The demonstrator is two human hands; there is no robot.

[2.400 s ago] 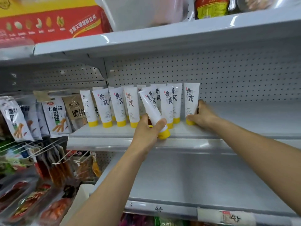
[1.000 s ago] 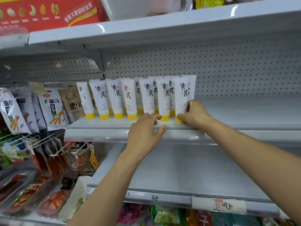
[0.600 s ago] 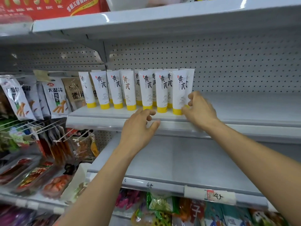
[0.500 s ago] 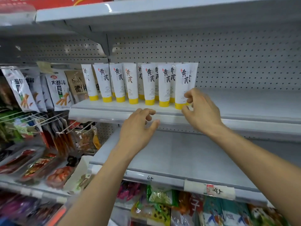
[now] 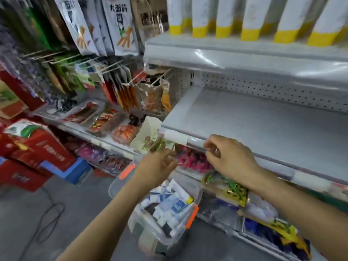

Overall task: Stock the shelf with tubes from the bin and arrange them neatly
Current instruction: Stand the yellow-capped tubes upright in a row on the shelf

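Tubes (image 5: pixel 252 16) stand upright, caps down; left hand (image 5: pixel 156 166) and right hand (image 5: pixel 231 159) loosely curled, empty.

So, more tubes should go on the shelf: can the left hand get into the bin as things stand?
Likely yes: the left hand hangs empty just above the bin, which is open-topped, with nothing between it and the tubes inside.

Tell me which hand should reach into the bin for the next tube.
Left. The left hand hangs empty just above the bin and its tubes; the right hand sits farther right, by the shelf edge.
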